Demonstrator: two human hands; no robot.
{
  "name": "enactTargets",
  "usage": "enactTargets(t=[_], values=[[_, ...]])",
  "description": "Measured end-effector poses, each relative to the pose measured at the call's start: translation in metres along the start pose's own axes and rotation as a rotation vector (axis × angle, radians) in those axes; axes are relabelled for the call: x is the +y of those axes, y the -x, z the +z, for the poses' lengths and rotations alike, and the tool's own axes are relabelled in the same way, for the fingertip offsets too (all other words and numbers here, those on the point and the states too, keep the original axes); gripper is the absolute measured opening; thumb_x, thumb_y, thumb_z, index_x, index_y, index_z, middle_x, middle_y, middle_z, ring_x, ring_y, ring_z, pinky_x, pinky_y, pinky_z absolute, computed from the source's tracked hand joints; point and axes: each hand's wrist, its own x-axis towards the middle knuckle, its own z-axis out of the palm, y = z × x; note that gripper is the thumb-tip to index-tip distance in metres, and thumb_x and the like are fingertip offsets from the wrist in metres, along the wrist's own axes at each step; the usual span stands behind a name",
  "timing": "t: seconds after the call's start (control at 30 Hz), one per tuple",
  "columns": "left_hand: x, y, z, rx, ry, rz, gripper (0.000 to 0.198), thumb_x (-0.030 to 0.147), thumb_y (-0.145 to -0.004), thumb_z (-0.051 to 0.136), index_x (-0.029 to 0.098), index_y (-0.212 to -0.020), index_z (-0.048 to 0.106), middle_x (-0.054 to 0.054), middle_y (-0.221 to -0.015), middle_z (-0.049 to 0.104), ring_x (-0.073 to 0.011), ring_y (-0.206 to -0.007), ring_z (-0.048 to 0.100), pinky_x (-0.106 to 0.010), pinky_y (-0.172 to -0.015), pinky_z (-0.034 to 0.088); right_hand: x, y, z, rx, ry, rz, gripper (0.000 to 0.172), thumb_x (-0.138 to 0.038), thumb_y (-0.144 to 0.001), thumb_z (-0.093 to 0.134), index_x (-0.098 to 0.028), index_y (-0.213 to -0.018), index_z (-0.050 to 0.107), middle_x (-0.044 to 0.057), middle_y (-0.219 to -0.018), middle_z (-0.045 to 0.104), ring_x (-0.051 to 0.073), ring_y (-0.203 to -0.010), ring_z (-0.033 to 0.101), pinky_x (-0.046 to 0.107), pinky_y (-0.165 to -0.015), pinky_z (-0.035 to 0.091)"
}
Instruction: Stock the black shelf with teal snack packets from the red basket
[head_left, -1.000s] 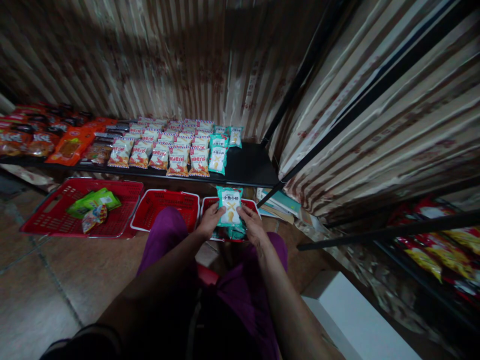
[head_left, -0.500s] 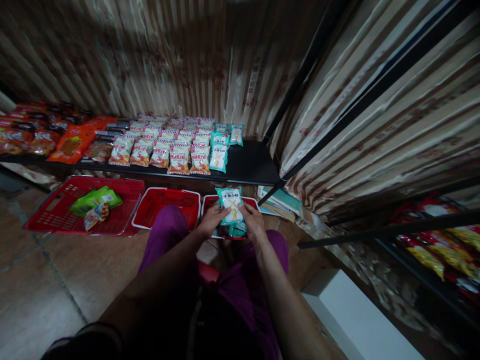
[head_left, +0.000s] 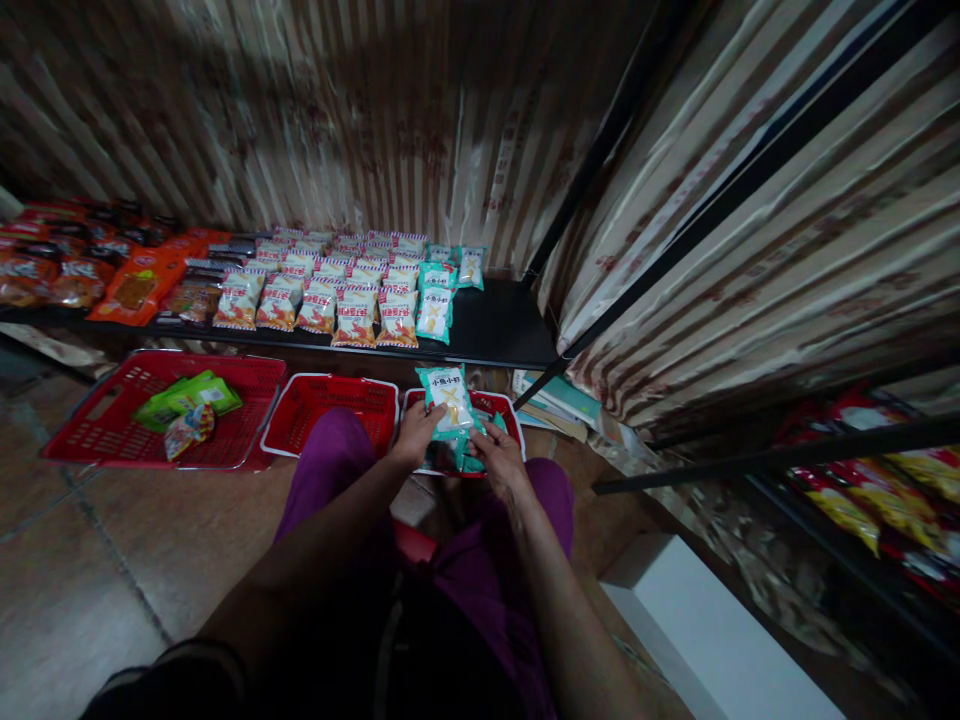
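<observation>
My left hand (head_left: 417, 434) is closed on a teal and white snack bag (head_left: 448, 400), thumb across its front. The bag is tilted above a small red basket (head_left: 512, 415) between my knees. My right hand (head_left: 499, 455) is beside the bag's lower right corner with its fingers apart; whether a fingertip touches the bag I cannot tell. More teal bags (head_left: 469, 458) lie in that basket, partly hidden by my hands. Beyond, matching teal snack bags (head_left: 435, 312) stand on the black shelf (head_left: 506, 325), right of rows of white and orange snack bags (head_left: 354, 318).
Left of my knee are a second red basket (head_left: 330, 392) and a larger one (head_left: 251, 400) holding green packets (head_left: 187, 397). Orange packets (head_left: 139, 285) fill the shelf's left part. A slanting black post (head_left: 592, 340), books (head_left: 559, 395) and a white box (head_left: 712, 620) are to my right.
The snack bag has shifted left and slightly toward the shelf, tilting, with my left hand on it. My right hand has come off the bag's right side and its fingers have spread.
</observation>
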Motion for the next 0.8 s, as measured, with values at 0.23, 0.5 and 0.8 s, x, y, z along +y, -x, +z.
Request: enactTargets(t=[0.23, 0.5, 0.8], values=[[-0.0037, 0.0023, 0.0023, -0.014, 0.056, 0.01, 0.038, 0.035, -0.064, 0.077, 0.012, -0.09, 0.065, -0.009, -0.085, 0.073, -0.0218, -0.077, 0.069, -0.038, -0.081, 0.053, -0.001, 0.008, 0.0006, -0.017, -0.044, 0.006, 0.043, -0.036, -0.05, 0.084, -0.021, -0.087, 0.068, -0.005, -0.063, 0.063, 0.007, -0.052, 0.055, 0.019, -0.049, 0.047], [-0.0045, 0.0003, -0.0011, -0.068, -0.03, 0.029, 0.045, 0.039, -0.062, 0.079, 0.013, -0.095, 0.064, -0.009, -0.087, 0.073, -0.0205, -0.077, 0.068, -0.035, -0.078, 0.053, 0.001, 0.0038, 0.0035, 0.013, 0.033, -0.058, 0.051, -0.042, -0.059, 0.077, -0.025, -0.106, 0.066, 0.003, -0.104, 0.067, 0.016, -0.088, 0.063, 0.028, -0.073, 0.053], [-0.0078, 0.0003, -0.0051, -0.049, -0.047, 0.016, 0.042, 0.036, -0.063, 0.078, 0.014, -0.095, 0.065, -0.008, -0.091, 0.072, -0.0209, -0.08, 0.067, -0.035, -0.079, 0.053, -0.002, 0.0001, 0.005, -0.02, 0.26, -0.334, 0.059, -0.039, -0.067, 0.07, -0.026, -0.123, 0.058, 0.006, -0.123, 0.061, 0.02, -0.111, 0.057, 0.035, -0.094, 0.047]])
